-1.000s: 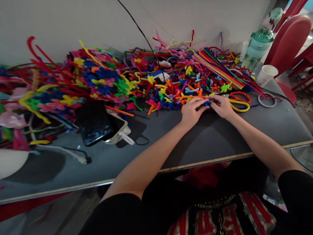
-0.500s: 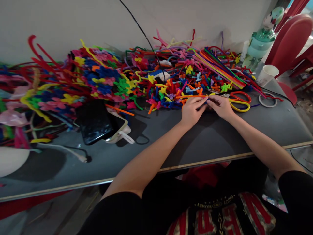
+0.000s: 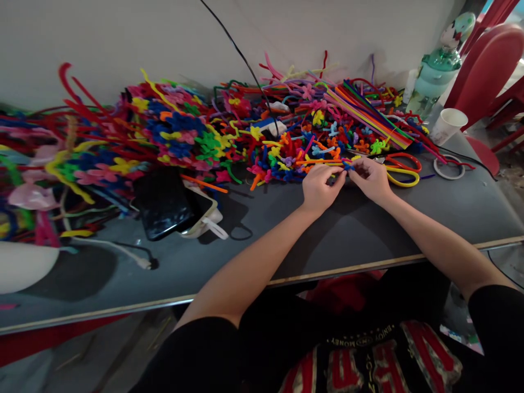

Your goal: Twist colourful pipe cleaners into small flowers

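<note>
Between my fingertips is a small blue pipe-cleaner piece [image 3: 347, 166], bent into a shape like a flower. My left hand [image 3: 321, 188] pinches it from the left, and my right hand [image 3: 371, 177] pinches it from the right. Both hands are closed at the near edge of a heap of small pipe-cleaner flowers [image 3: 282, 155]. An orange pipe cleaner [image 3: 317, 161] lies just behind my left hand. Scissors [image 3: 403, 170] with red and yellow handles rest to the right of my right hand. My fingers hide part of the blue piece.
A phone [image 3: 164, 204] and a light-coloured case [image 3: 204, 215] lie on the grey table [image 3: 262, 245] at left, near a white cable [image 3: 118, 252]. A pipe-cleaner bundle [image 3: 368, 117], a paper cup [image 3: 448, 125], a tape ring [image 3: 448, 167] and a green bottle [image 3: 434, 76] are at right.
My fingers have shifted slightly, and more of the blue piece now shows between them. The view has turned a little to the left.
</note>
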Available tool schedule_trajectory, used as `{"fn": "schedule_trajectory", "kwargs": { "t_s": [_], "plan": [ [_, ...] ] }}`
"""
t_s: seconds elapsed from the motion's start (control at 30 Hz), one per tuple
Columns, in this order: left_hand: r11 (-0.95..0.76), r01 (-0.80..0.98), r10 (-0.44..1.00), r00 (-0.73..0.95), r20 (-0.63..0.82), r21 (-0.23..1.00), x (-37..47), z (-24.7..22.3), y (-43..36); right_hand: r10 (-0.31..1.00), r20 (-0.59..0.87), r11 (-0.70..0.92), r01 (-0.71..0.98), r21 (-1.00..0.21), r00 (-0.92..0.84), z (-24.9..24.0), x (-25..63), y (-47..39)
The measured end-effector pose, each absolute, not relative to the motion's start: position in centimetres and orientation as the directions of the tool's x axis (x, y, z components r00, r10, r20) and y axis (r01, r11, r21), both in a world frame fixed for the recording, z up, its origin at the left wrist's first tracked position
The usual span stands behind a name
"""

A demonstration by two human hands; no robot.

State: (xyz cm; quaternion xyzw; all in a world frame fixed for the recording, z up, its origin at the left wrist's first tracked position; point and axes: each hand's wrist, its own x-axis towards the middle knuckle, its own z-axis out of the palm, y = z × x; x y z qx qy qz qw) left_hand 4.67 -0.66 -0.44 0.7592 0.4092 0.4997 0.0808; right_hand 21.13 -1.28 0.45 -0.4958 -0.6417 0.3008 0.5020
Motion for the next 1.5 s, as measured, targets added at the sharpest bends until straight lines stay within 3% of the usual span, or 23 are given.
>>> {"fn": "schedule_trajectory", "kwargs": {
  "t_s": [0.13,0.3,0.57,0.9,1.07,1.2,1.27,1.37,1.5],
  "plan": [
    [-0.616,0.551,0.732,0.137,0.667,0.563,4.9,-0.4,-1.0,0.94,0.341,0.316,0.365,-0.876,0.003,0.6,21.0,-1.4],
    [-0.504,0.519,0.828,0.065,0.556,0.69,5.1,-0.4,-1.3,0.949,0.313,0.286,0.359,-0.888,0.019,0.5,20.9,-1.5],
    [-0.289,0.21,0.957,0.08,0.278,0.934,5.1,-0.2,-1.0,0.937,0.349,0.321,0.324,-0.89,0.03,0.0,21.2,-1.2],
    [-0.09,-0.112,0.982,0.159,0.107,0.99,5.4,0.2,-1.0,0.954,0.299,0.296,0.129,-0.947,0.004,0.1,21.3,-1.2],
    [-0.032,-0.124,0.967,0.247,0.062,0.992,5.0,0.4,-0.5,0.947,0.323,0.321,0.129,-0.938,-0.006,0.2,21.3,-1.3],
    [-0.202,0.065,0.947,0.267,0.178,0.977,4.1,0.6,-0.3,0.927,0.375,0.359,0.225,-0.906,0.03,0.3,21.2,-1.4],
    [-0.402,0.254,0.908,0.233,0.347,0.88,3.6,0.8,-0.5,0.909,0.414,0.385,0.274,-0.881,0.054,0.3,21.2,-1.3],
    [-0.611,0.467,0.779,0.214,0.589,0.639,3.3,1.0,-0.9,0.897,0.437,0.398,0.319,-0.86,0.06,0.1,21.3,-1.2],
    [-0.669,0.528,0.707,0.233,0.668,0.524,3.7,0.6,-1.2,0.886,0.463,0.419,0.371,-0.829,0.033,0.0,21.2,-1.3]
  ]
}}
